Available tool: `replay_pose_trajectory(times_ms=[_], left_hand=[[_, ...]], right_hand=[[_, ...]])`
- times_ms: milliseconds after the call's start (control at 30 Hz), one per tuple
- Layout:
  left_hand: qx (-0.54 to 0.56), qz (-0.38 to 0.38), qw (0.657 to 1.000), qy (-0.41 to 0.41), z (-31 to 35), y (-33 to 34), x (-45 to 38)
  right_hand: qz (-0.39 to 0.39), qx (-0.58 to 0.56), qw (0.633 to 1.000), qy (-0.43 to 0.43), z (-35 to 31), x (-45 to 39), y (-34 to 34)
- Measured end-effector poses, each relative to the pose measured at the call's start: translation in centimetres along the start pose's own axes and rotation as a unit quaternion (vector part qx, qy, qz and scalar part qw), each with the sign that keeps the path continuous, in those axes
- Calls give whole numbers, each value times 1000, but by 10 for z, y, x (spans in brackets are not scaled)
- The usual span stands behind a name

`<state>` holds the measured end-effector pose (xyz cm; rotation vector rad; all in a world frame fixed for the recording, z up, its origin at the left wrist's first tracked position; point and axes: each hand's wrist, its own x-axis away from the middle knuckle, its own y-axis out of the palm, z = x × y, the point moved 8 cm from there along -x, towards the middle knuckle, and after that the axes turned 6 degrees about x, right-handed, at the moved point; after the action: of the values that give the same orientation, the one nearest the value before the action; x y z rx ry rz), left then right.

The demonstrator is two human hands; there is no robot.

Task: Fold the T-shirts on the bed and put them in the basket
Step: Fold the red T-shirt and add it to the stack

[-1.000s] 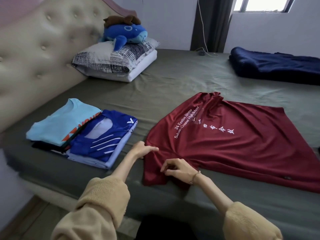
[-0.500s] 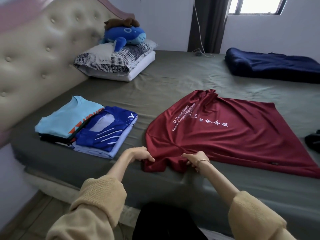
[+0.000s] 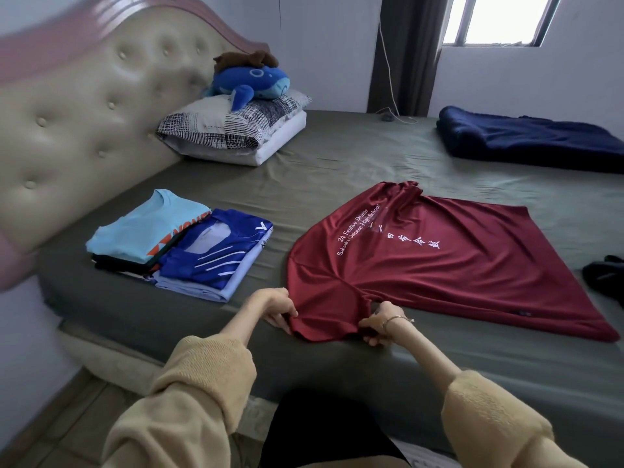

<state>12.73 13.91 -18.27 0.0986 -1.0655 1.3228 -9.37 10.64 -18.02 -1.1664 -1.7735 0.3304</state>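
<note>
At the near edge of the bed [image 3: 202, 319], both hands pinch the closest sleeve of the maroon T-shirt [image 3: 439, 265]. The left hand [image 3: 275, 307] grips the left corner of the sleeve hem with curled fingers, and the right hand [image 3: 383, 324], which wears a thin bracelet, pinches the right side of the same sleeve near the armpit seam. The sleeve lies flat just at the mattress edge, between the two hands. The rest of the shirt is spread over the green sheet with white printed text upward; its collar points to the far side and its lower hem runs toward the right, close to the near edge of the bed. To the left of the shirt, apart from it by a strip of bare sheet, there is a stack of folded T-shirts [image 3: 182, 244]: a royal blue one on top at the right and a light blue one at the left, partly overlapping. At the right border a small dark garment [image 3: 604, 275] lies just beside the shirt's hem. Farther, a wide area of sheet is open in the middle. Near the padded headboard [image 3: 84, 130] two pillows [image 3: 236, 133] are stacked with a blue plush toy [image 3: 253, 82] on top, and a navy blanket [image 3: 533, 143] lies at the far right corner.
</note>
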Motion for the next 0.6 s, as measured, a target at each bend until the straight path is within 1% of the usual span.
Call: replay_pose_trajectory(times_ms=[100, 200, 233, 333, 433, 533, 600], left_hand=[[-54, 20, 998, -20, 1, -5, 4], [-95, 26, 994, -56, -1, -7, 11], [-107, 43, 992, -59, -1, -10, 12], [-104, 151, 982, -51, 2, -26, 9], [-58, 242, 968, -31, 13, -40, 5], [-63, 306, 950, 3, 37, -54, 2], [-76, 320, 944, 19, 57, -62, -10]], right_hand=[[22, 31, 999, -1, 2, 6, -8], [30, 54, 998, 8, 2, 11, -16], [36, 59, 998, 9, 2, 12, -20], [70, 42, 997, -2, 4, 8, -35], [134, 43, 990, -24, 2, 2, -56], [166, 35, 985, -42, -3, -11, -74], [176, 24, 983, -45, -8, -29, -88]])
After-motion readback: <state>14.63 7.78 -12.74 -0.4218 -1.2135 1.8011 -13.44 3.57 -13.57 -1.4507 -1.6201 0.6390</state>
